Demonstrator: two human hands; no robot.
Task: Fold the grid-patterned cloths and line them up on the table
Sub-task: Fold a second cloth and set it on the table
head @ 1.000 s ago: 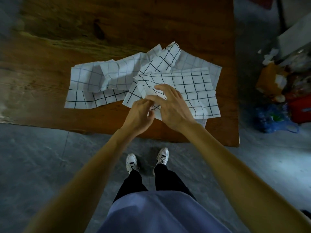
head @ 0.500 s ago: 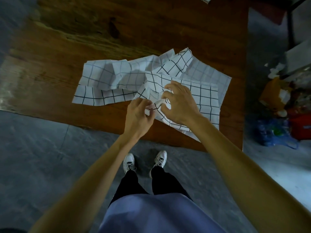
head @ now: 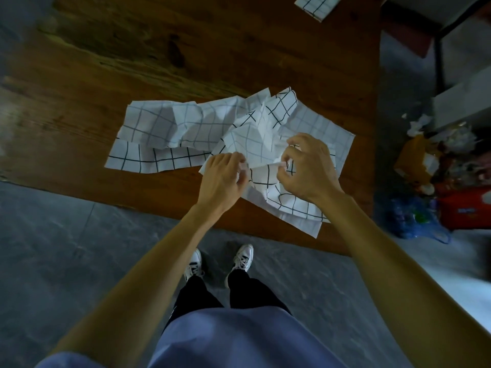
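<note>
A heap of white cloths with black grid lines lies crumpled near the front edge of the brown wooden table. The top cloth is bunched up and partly lifted off the pile. My left hand pinches its near edge at the left. My right hand pinches the same edge a little to the right, fingers curled over the fabric. One folded grid cloth sits at the table's far right, cut off by the frame's top.
The table's front edge runs just beyond my feet on the grey floor. To the right of the table stands clutter: an orange bag, a red box, blue plastic and a grey shelf.
My hands have drawn apart along the cloth's edge, and the top cloth has bunched up and risen. The view has tilted so the folded cloth at the far right shows.
</note>
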